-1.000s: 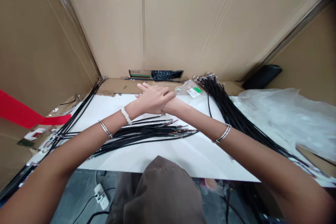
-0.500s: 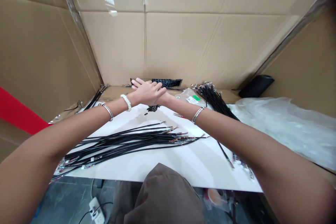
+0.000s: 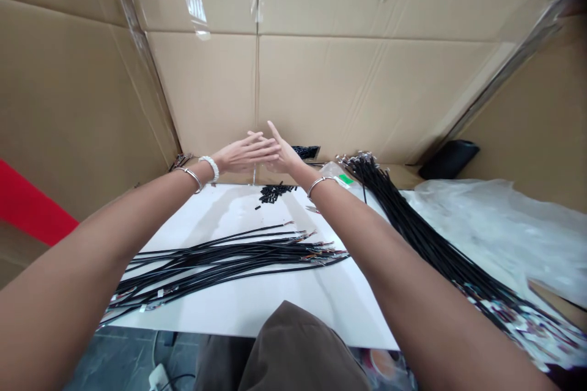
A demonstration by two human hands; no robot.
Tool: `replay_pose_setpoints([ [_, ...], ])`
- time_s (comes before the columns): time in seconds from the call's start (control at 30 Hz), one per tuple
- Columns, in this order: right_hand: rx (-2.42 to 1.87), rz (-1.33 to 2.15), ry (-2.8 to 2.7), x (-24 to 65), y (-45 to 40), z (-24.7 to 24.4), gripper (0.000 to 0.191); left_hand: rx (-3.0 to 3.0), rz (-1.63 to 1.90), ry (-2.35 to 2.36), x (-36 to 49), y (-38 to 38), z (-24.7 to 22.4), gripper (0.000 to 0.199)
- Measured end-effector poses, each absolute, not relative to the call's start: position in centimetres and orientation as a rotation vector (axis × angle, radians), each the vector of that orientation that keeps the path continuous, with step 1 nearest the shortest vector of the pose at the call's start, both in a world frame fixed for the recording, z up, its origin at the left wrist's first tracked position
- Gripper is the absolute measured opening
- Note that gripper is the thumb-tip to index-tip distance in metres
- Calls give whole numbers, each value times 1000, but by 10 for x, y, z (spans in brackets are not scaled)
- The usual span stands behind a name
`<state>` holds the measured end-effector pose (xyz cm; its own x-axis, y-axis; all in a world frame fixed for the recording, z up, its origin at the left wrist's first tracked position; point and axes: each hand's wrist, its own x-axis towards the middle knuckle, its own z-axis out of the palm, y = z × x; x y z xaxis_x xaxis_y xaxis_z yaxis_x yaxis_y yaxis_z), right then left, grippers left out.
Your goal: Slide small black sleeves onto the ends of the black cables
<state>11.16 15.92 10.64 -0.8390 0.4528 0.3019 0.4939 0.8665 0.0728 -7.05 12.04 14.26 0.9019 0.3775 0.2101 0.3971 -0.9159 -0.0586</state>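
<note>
Now, head view: both bare hands raised beyond the loose black cables (image 3: 238,256), one against the other. Left hand (image 3: 247,154) with fingers straight and close together, laid across the right; no object visible in its grasp. Right hand (image 3: 285,157) with thumb upright and spread away, fingers extended behind the left; likewise apparently without a load.

Just changed: from a hand-over-hand clasp to flattened, stretched fingers, right thumb lifted free; small black pieces (image 3: 274,193), beyond the cables, uncovered compared with a second ago. Meaning, as a judgement: a pause in handling, with both hands apart from the cables.

Placed by reference to the loose cables: white tabletop (image 3: 192,212) beneath; cable bundle (image 3: 413,226) to the right, with plastic sheeting (image 3: 499,214) farther right; black roll (image 3: 449,159) beyond and to the right; red strip (image 3: 34,204) to the left.

Hidden or uncertain: most of the right fingers, behind the left hand; any tiny item between the palms, impossible to rule out; green-labelled bag (image 3: 345,179), beyond the cables, partly behind the right wrist; power strip (image 3: 158,377), nearer than the cables, cut off at the lower edge.
</note>
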Motion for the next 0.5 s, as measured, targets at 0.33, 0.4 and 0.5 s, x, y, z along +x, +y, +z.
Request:
replay_pose_setpoints([
  [0.33,-690,-845,-2872,112,161,104,49,-3176,-372,-718,-86,157,134,42],
  [0.4,-695,-1003,-2902,105,165,104,50,-3216,-421,-754,-74,157,134,40],
  [0.5,-662,-1034,-2895,97,174,104,52,-3188,-460,-804,-60,155,133,43],
])
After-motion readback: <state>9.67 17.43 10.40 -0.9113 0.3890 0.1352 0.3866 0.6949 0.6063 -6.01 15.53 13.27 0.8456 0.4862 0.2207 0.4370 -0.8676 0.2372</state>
